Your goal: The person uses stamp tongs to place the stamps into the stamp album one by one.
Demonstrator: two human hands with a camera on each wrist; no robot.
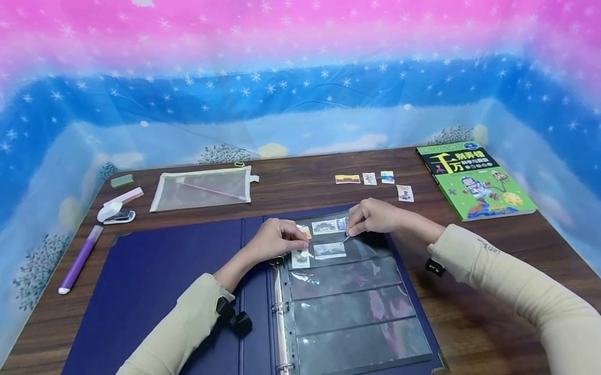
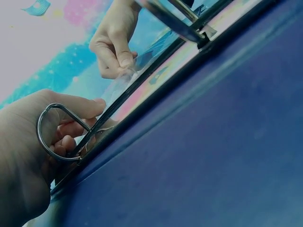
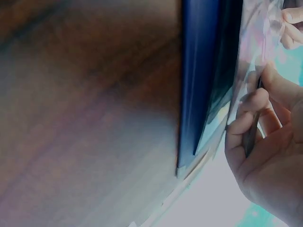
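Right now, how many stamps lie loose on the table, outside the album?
4: beyond the album, left to right, a yellow stamp, a pale stamp and a blue stamp; a fourth stamp lies nearer, to their right. Any under the album would be hidden.

Binder (image 1: 160,297) partly beyond head view's bottom edge.
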